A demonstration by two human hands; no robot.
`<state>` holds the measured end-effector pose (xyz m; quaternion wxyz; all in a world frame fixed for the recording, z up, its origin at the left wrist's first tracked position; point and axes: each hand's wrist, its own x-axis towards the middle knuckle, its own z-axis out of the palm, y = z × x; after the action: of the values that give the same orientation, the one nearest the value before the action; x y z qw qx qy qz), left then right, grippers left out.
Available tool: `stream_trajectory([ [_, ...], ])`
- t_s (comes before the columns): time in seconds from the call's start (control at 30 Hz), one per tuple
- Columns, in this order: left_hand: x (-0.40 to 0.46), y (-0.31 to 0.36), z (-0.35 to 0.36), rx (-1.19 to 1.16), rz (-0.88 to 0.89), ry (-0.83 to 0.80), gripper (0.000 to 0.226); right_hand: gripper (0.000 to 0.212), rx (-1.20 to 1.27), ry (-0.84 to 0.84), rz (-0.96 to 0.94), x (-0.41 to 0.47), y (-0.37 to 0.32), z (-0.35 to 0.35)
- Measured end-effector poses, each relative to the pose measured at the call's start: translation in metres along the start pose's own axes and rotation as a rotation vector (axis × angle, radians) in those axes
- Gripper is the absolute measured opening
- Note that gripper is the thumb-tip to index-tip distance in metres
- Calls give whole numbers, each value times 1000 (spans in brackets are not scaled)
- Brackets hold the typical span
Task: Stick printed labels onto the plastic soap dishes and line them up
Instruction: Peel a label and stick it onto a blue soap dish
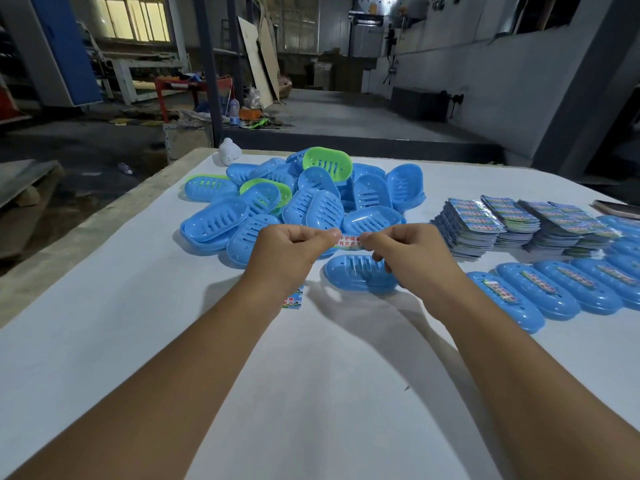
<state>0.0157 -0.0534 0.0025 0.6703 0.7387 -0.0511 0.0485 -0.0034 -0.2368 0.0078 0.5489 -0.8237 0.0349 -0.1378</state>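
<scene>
From the head camera, a person's two bare arms reach out over a white desk [104, 341]; the left hand [287, 251] has its fingers curled, and its thumb and first finger pinch the left end of a small printed label [349, 241]; the right hand [412, 252] has curled fingers too, and it pinches the right end of the same label; the label is held up in the air between the two hands, with red writing on its white side.

Just under the label, near the right hand, one blue soap dish [358, 273] lies alone on the desk with its slots facing up; another small label [294, 297] lies flat on the desk, partly hidden under the left wrist.

Behind the hands sits a big pile of soap dishes [298, 199]; most are blue, and a few are green, with a green dish [327, 163] on top at the back; a small white thing [229, 152] stands at the far edge of the desk, beside the pile.

On the right, stacks of printed labels [512, 225] sit side by side; in front of them a row of labelled dishes [554, 292] lies lined up, each blue dish touching the next, each with a bright label on it.
</scene>
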Motion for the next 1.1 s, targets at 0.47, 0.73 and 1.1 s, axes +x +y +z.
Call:
stream_trajectory([
  [0.47, 13, -18, 24, 473, 126, 5, 21, 41, -482, 91, 17, 6, 10, -13],
  [0.73, 12, -18, 31, 657, 176, 35, 17, 34, -707, 115, -32, 5, 11, -8],
  [1.1, 11, -22, 30, 686, 303, 34, 23, 37, -669, -9, -207, 0, 9, -6],
])
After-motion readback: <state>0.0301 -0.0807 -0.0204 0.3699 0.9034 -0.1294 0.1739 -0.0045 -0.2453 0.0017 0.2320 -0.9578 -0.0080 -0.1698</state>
